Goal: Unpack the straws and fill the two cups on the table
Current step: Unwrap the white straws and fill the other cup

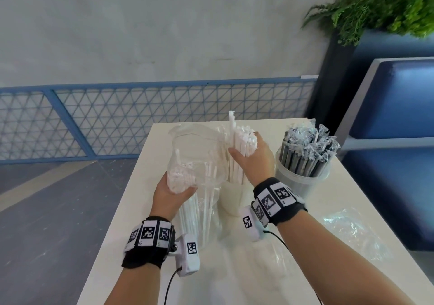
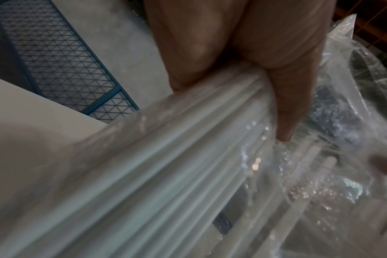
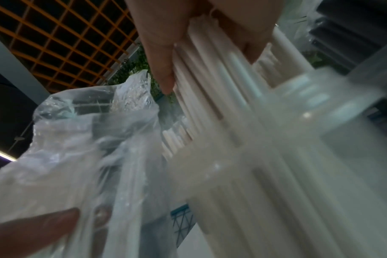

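Note:
My left hand grips a clear plastic bag round the white straws inside it, held upright above the table. In the left wrist view my fingers curl over the bagged straws. My right hand grips a bundle of white straws whose lower ends stand in a translucent cup. The right wrist view shows that bundle entering the cup rim. A second cup at the right holds dark wrapped straws.
An empty crumpled clear bag lies at the table's right side. A blue bench stands to the right, with a dark planter and fern behind. A blue mesh railing runs beyond the table's far edge.

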{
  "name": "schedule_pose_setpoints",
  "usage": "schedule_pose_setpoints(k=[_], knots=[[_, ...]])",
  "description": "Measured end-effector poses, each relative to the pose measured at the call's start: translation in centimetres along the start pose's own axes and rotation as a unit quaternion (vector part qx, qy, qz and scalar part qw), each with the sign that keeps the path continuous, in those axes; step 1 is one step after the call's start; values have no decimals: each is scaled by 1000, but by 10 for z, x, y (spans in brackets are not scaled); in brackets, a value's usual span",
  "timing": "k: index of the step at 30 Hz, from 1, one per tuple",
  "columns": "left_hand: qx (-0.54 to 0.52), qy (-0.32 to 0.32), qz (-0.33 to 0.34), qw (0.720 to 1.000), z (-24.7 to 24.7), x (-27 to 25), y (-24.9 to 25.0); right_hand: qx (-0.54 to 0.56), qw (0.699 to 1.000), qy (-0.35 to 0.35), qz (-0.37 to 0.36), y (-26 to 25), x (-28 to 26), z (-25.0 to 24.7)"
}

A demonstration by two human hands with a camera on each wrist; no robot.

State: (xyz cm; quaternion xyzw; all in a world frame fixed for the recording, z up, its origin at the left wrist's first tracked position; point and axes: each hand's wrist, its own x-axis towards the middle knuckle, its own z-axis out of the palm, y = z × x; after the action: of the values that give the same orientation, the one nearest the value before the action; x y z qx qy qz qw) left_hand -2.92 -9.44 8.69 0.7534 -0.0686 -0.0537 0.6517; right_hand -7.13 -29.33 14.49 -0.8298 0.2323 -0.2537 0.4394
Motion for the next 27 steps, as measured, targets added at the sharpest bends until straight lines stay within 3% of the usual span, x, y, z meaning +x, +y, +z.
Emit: schedule_pose_setpoints(k=[2,4,9,19,27], knots=[[-2,2,-2,1000,-1,0,-1,-55,994,70,-66,3,-9,-3],[-3,1,-3,1000,-1,1,-2,-45,994,81,-62,11,-12,1],[9,5,1,1000,-1,1,0,123,992,-25,6,14,-6,-1],[2,0,-2,1000,-1,4,0,114,970,-212,40,26,7,-7],[-10,-5,-3,1000,-2,2,2,19,990,-129,59,19,13,17]])
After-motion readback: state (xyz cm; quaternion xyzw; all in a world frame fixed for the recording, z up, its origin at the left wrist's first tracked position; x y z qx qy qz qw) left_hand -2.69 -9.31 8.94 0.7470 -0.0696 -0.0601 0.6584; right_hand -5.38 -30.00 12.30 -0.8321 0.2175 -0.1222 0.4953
